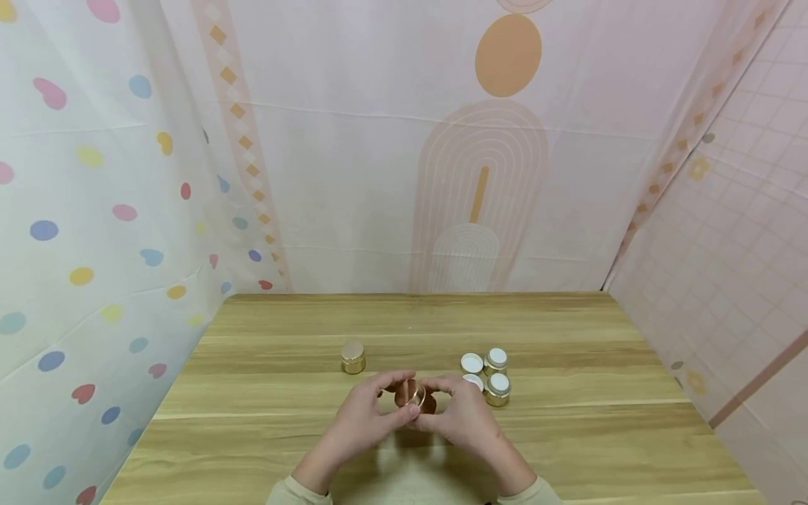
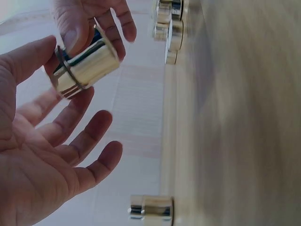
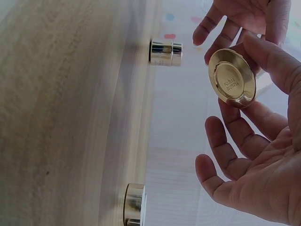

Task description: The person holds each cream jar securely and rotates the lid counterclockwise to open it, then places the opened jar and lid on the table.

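Observation:
Both hands meet low over the middle of the table, around one shiny gold jar [image 2: 96, 66]. My left hand [image 1: 369, 414] pinches the jar's gold lid [image 1: 405, 394] between thumb and fingers. From the other side my right hand [image 1: 466, 415] grips the jar body with thumb and fingers. In the right wrist view the jar's round base [image 3: 231, 81] faces the camera, with small printed characters on it. The lid stands tilted against the jar's rim in the head view. In both wrist views the outer fingers are spread away from the jar.
A capped gold jar [image 1: 353, 358] stands on the wooden table [image 1: 252, 421], left of the hands. Beyond the right hand are two uncapped gold jars with white tops, one back [image 1: 496, 359] and one front [image 1: 498, 390]. Two upturned lids [image 1: 471, 362] lie beside them. Patterned curtains [image 1: 341, 175] surround the table.

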`<state>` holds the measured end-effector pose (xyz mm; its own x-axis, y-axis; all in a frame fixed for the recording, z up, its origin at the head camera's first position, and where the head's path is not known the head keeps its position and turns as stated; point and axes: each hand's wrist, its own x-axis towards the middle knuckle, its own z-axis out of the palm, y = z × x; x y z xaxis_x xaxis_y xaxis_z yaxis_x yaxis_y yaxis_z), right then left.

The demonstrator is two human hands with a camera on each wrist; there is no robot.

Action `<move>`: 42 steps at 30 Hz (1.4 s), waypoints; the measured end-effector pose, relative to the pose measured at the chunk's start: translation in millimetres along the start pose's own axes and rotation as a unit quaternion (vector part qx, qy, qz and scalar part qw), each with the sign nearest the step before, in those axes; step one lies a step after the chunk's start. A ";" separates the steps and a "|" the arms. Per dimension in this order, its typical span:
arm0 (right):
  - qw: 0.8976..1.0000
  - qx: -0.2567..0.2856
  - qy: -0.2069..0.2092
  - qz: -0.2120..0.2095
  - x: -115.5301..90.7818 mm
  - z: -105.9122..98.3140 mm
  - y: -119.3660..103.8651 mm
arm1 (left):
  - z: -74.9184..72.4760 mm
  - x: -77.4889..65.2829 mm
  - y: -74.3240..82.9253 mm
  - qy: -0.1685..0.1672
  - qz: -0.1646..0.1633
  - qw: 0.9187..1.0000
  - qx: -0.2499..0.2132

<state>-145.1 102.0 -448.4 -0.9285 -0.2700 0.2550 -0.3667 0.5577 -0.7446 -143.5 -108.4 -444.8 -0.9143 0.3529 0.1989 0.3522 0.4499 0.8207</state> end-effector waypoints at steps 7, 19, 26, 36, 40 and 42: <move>1.000 -0.003 -0.020 -0.008 -0.2 0.6 2.9 | -12.0 1.1 1.2 -0.050 0.054 0.993 0.089; 0.998 -0.007 -0.051 0.026 -3.5 1.7 5.5 | -23.1 4.9 15.4 -0.060 0.077 0.977 0.192; 0.999 0.005 -0.032 0.016 -4.1 1.6 6.9 | -25.3 4.1 17.0 -0.064 0.065 0.981 0.168; 0.997 0.004 -0.070 0.022 -6.3 -5.6 14.4 | -28.3 5.3 12.3 -0.068 0.070 0.981 0.168; 0.996 -0.004 -0.080 0.035 -12.2 -8.8 21.2 | -24.9 6.2 8.1 -0.075 0.055 0.981 0.168; 0.996 -0.012 -0.081 0.041 -14.6 -10.6 24.7 | -22.3 7.2 4.9 -0.079 0.051 0.981 0.170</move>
<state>-141.2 128.0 -464.0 -0.9344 -0.3446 0.0903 -0.2936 0.6015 -0.7430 -152.8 -121.9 -427.4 -0.8382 0.5203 0.1633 0.5108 0.6443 0.5692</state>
